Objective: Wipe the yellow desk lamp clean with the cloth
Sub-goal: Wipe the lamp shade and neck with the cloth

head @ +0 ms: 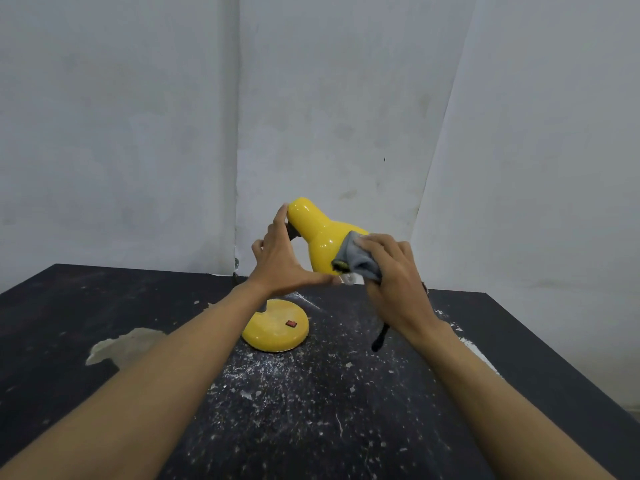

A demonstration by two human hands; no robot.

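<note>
The yellow desk lamp's glossy shade [317,233] tilts down to the right above its round yellow base [273,329], which carries a small red switch. My left hand [280,261] braces the shade, fingers at its narrow top end and thumb under its lower rim. My right hand [394,271] presses a grey cloth [356,259] against the wide right end of the shade. The lamp's neck is hidden behind my left hand, and a bit of the bulb shows below the rim.
The lamp stands on a dark table [329,410] speckled with white dust and chips, with a pale patch [121,344] at the left. A black cord [381,337] hangs under my right wrist. White walls stand close behind the table.
</note>
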